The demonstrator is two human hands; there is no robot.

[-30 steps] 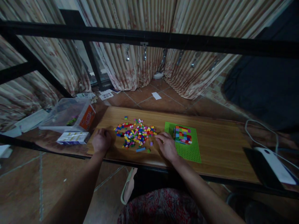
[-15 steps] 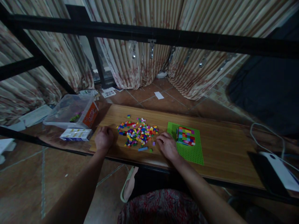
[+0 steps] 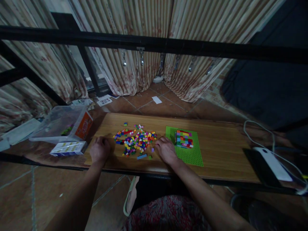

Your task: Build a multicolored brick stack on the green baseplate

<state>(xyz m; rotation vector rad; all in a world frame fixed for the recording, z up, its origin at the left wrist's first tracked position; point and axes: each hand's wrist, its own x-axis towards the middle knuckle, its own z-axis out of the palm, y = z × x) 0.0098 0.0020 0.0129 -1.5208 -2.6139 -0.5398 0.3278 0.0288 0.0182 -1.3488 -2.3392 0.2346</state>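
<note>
picking bricks (image 3: 137,140), seemingly — right hand (image 3: 166,150) fingers bunched, left hand (image 3: 99,150) curled, can't tell if either's gripping — next probably needs a precise pinch

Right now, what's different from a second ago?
Mainly the camera's view: the table sits further left in the picture. The right hand stays beside the brick pile, the left hand at the table's left end. The green board stayed put. Any grabbing is too small to see.

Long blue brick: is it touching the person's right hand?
Apart. The head view shows wooden tabletop between the long blue brick and the right hand.
</note>
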